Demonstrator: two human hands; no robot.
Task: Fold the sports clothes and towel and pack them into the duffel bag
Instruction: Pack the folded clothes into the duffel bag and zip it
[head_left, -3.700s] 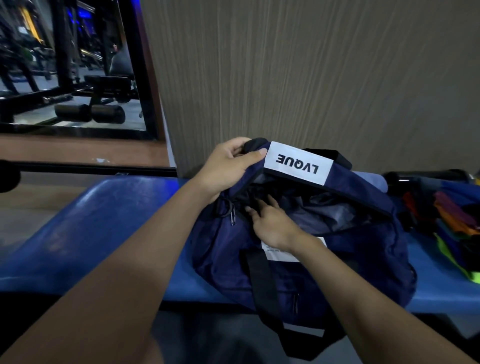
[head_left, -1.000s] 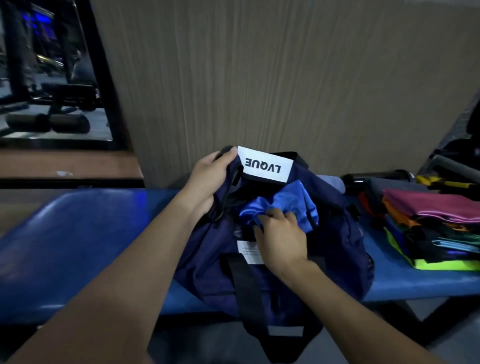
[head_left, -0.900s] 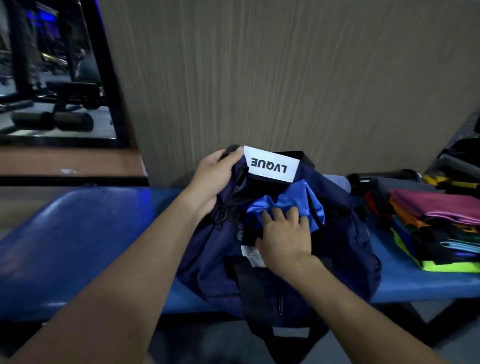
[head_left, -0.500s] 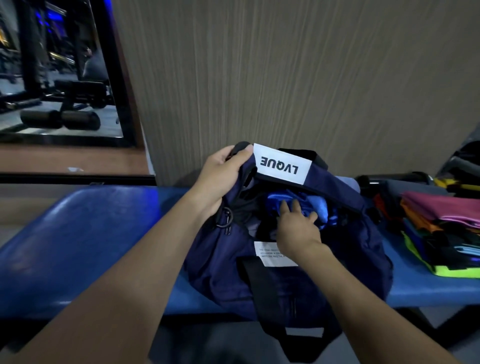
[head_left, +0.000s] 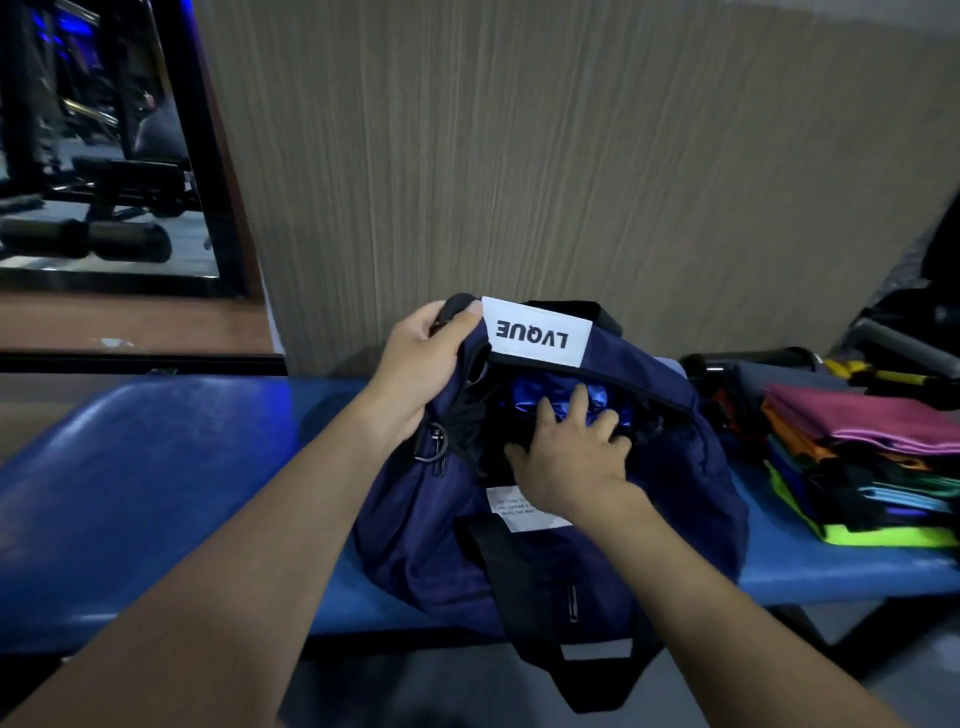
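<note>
L hand (head_left: 415, 364) grips duffel bag (head_left: 649, 499) rim; R hand (head_left: 566, 457), fingers spread, now presses blue garment (head_left: 558, 402) deeper inside. Stack (head_left: 862, 467) on table (head_left: 145, 488) awaits.

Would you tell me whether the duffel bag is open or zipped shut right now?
Open: the left hand lifts the duffel bag top, and blue cloth shows inside.
</note>
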